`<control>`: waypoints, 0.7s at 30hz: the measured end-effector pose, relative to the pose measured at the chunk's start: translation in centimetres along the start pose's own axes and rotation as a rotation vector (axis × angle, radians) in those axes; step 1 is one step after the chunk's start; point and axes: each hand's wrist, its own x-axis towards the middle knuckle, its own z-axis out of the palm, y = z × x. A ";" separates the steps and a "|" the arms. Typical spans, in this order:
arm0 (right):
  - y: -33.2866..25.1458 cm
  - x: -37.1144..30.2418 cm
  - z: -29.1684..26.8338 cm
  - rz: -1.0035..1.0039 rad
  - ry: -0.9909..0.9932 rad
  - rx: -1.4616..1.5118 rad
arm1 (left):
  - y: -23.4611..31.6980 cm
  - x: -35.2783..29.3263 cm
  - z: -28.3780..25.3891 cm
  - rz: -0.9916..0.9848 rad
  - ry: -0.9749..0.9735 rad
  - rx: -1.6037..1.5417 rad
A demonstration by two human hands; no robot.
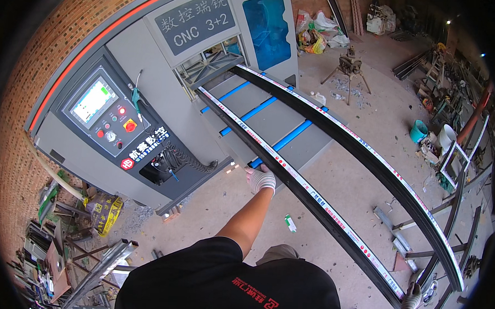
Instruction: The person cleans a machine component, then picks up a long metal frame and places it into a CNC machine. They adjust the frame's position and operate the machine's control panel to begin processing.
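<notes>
Two long black metal profiles with printed white film strips run from the machine opening toward the lower right. My right hand, in a pale glove with dark fingers, is closed round the outer part of the near profile. The far profile lies roughly alongside, apart from it. My left hand, in a striped glove with bare fingertips, is curled at the corner of the grey feed table, just below the near profile. What its fingers grip cannot be made out. Blue rollers cross the table beneath the profiles.
The grey machine carries a control panel with a lit screen and buttons; a green air gun hangs beside it. Metal offcuts lie at lower left. A teal bucket and a white bucket stand right. A tripod stand is behind.
</notes>
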 end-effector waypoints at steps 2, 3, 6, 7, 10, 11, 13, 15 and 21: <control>0.1 -0.1 0.1 -0.002 0.003 -0.029 | 0.0 0.0 -0.1 0.000 -0.003 -0.008; 0.1 -0.2 0.1 0.011 0.032 -0.067 | 0.0 0.0 -0.1 0.000 -0.004 -0.010; -0.4 -0.5 0.2 -0.018 0.051 0.018 | 0.0 0.0 -0.2 -0.003 -0.010 -0.011; -0.6 -0.5 0.1 -0.003 0.032 -0.002 | 0.0 0.0 -0.2 -0.004 -0.012 -0.010; -1.1 -0.5 -0.2 -0.004 -0.010 -0.054 | 0.1 -0.1 -0.3 0.000 -0.006 -0.009; -1.2 -0.5 -0.3 -0.014 -0.010 -0.071 | 0.1 -0.1 -0.3 -0.002 -0.010 -0.007; -1.4 -0.5 -0.4 -0.022 -0.008 -0.094 | 0.2 -0.2 -0.4 -0.002 -0.012 -0.006; -1.5 -0.7 -0.3 -0.020 0.007 -0.119 | 0.2 -0.1 -0.3 -0.006 -0.012 -0.007; -1.7 -0.9 0.0 -0.057 0.036 -0.051 | 0.0 0.0 0.0 0.007 -0.003 -0.009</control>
